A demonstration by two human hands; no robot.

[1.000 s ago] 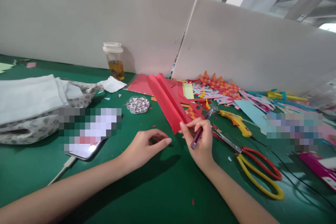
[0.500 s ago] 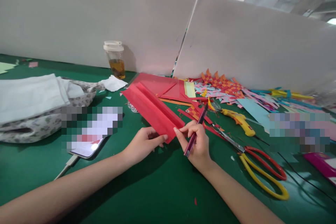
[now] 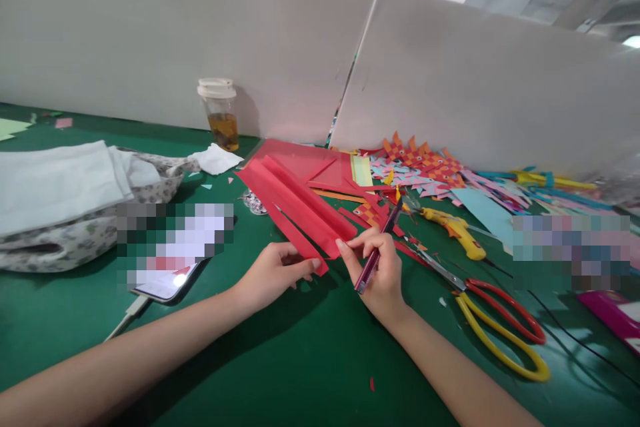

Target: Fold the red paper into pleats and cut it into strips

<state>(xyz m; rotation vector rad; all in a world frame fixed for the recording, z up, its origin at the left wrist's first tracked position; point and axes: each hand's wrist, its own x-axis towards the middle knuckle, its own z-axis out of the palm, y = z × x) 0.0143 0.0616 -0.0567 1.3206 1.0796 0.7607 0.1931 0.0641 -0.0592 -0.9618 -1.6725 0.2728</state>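
A folded red paper [image 3: 300, 197] is held up between my two hands, tilted with its far end to the left. Along its near side a slit parts a narrow strip from the rest, while the far end is still joined. My left hand [image 3: 277, 265] pinches the loose end of that strip between thumb and fingers. Thumb and forefinger of my right hand [image 3: 380, 273] grip the near corner of the wider part. A slim dark red pen-like tool [image 3: 371, 267], dark tip upward, also rests in the right hand.
Scissors [image 3: 495, 327] and a yellow glue gun [image 3: 457, 230] lie to the right. Paper scraps and checkered orange cutouts [image 3: 425, 160] are piled behind. On the left are a phone [image 3: 175, 267] on a cable, a cloth bundle [image 3: 75, 200] and a lidded cup [image 3: 220, 113].
A gap has opened along the red paper as its near strip parts from the rest. My right hand has shifted slightly right; my left hand stays almost in place.
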